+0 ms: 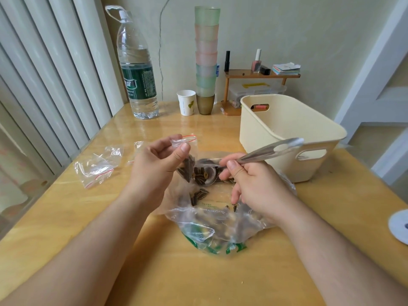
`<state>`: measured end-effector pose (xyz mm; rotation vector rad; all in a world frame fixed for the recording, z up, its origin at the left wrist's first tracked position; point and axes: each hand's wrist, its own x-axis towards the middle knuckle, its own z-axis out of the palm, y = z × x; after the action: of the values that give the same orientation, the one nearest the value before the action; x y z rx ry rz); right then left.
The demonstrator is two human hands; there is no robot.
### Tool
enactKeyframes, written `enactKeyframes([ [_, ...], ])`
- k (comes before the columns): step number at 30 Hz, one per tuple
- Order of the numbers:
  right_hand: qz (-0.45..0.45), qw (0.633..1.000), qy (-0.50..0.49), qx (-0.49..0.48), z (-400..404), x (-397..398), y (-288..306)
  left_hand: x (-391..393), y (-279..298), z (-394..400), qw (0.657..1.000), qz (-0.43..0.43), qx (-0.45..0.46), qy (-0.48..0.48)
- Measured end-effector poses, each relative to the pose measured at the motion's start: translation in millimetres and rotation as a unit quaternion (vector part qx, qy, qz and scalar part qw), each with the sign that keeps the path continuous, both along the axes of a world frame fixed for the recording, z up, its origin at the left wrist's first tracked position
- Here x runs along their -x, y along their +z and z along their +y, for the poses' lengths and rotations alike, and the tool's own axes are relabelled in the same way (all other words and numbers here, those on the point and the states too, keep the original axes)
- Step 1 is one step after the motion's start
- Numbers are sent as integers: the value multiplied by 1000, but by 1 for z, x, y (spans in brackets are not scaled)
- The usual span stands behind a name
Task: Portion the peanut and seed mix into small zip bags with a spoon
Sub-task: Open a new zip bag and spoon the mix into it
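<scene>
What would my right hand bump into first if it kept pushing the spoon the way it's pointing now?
Probably the small zip bag pinched by your left hand. The right hand aims the spoon bowl leftward at it, seemingly already at its side, though depth is unclear.

A home room, at a wooden table.
Nail polish bottle point(256, 62), stacked plastic cups point(206, 54) and large water bottle point(138, 69) line the wall.

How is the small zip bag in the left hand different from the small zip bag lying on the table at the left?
The held zip bag, pinched near its top by the left hand, hangs upright; the lying zip bag rests flat and crumpled on the table. The held zip bag contains seeds; the lying zip bag looks empty. Both are clear with a red strip.
</scene>
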<state>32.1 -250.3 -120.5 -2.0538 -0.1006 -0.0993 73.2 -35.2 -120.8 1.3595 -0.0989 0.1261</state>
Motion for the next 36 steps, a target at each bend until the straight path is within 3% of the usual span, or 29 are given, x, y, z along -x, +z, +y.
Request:
enactKeyframes([
  [14, 44, 985, -9, -168, -19, 11, 35, 3, 5, 7, 996, -46, -80, 4],
  [19, -96, 969, -40, -225, -21, 20, 50, 6, 2, 6, 987, -71, -139, -33],
  [22, -227, 961, -31, -152, -22, 25, 51, 8, -2, 2, 980, -89, -174, -35],
  [25, -298, 953, -34, -43, -20, 24, 44, 12, -7, -6, 961, -118, -249, -20],
  [30, -345, 938, 2, 39, -11, 23, 36, 16, -10, -17, 944, -132, -302, -7],
  [36, -360, 927, 23, 98, -10, 23, 33, 16, -10, -20, 961, -108, -254, 4],
])
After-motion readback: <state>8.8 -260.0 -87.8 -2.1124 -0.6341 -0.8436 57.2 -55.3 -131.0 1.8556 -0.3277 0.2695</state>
